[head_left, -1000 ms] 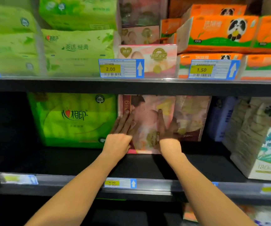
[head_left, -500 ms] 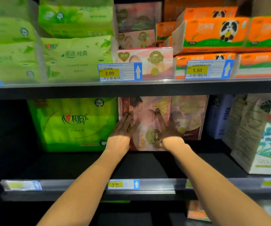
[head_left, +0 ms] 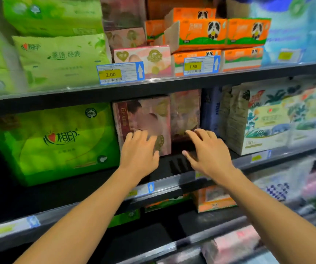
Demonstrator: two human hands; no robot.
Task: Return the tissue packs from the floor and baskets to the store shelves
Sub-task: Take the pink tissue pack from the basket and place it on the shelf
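Where both arms reach in: pink tissue pack (head_left: 143, 122) upright behind left hand (head_left: 139, 150).

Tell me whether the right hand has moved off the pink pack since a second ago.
Yes. The right hand has shifted right off the pink pack.

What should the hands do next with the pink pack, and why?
Probably let go and draw back. The pink pack already stands upright on the middle shelf beside the green pack; the left hand only touches its front and the right hand holds nothing.
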